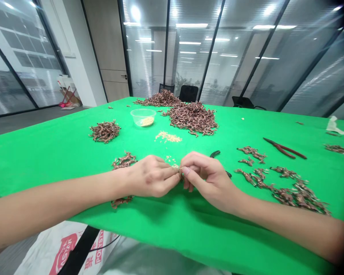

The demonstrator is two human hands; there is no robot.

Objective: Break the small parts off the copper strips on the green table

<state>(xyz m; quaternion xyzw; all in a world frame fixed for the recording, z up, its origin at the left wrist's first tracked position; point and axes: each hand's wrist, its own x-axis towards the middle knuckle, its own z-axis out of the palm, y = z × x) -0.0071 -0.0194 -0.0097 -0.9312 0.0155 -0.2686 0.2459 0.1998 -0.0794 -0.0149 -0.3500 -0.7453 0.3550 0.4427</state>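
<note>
My left hand (156, 175) and my right hand (208, 177) meet at the fingertips over the green cloth. Both pinch at the same spot, on something too small and hidden to make out. Just beyond the fingertips lie a few tiny pale yellow pieces (175, 165), with a larger scatter of them (169, 136) behind. Small brown, knobbly pieces (124, 159) lie partly under my left wrist. Black curved handles (215, 154) of a tool show behind my right hand, which covers the rest of it.
A clear plastic bowl (137, 117) holds more pale pieces. Big heaps of brown pieces (192, 118) stand at the back, a smaller heap (105, 131) at left. Red-handled pliers (283, 148) and loose brown pieces (296, 193) lie at right. A printed white bag (83, 244) is below the table edge.
</note>
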